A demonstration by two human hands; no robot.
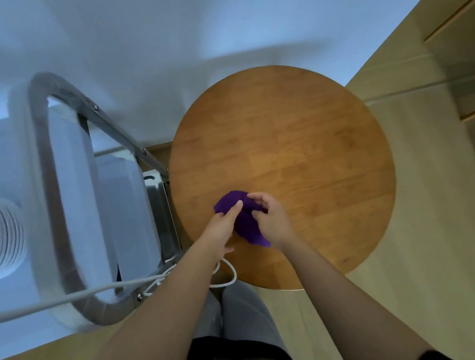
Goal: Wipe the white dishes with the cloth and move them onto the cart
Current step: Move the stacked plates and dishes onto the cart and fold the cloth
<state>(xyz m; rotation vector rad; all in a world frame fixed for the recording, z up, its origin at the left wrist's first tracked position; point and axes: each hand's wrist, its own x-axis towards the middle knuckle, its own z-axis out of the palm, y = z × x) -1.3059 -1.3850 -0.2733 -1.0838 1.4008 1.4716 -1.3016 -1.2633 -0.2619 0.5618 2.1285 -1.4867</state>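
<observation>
1. Pale wood flooring (424, 197) and a white wall (168, 32) frame a round wooden table (297, 138) seen from straight above.
2. On the near part of the tabletop lies a purple cloth (245, 223), bunched up, with one corner trailing toward the near table edge.
3. Left hand (223, 227) lies on the cloth's left side; its fingers are stretched out nearly straight, the fingertips (239, 204) pressing on the fabric.
4. Right hand (271, 219) is at the cloth's right side; its fingers curl down and pinch a fold of the fabric, so this hand grasps the cloth.
5. Between the two hands the cloth shows as a dark ridge, and its far lobe pokes out beyond both sets of fingers.
6. Just left of the table stands a metal cart (67, 216) with a grey tubular frame; its lower steel shelf (161, 211) shows beside the table rim.
7. White dishes (2, 236) sit stacked at the far left edge of the view on the cart, well apart from both hands; they are blurred.
8. White cable (99, 290) runs across the cart frame and loops near the left forearm.
9. Grey trouser legs (237, 312) show below, between the arms.
</observation>
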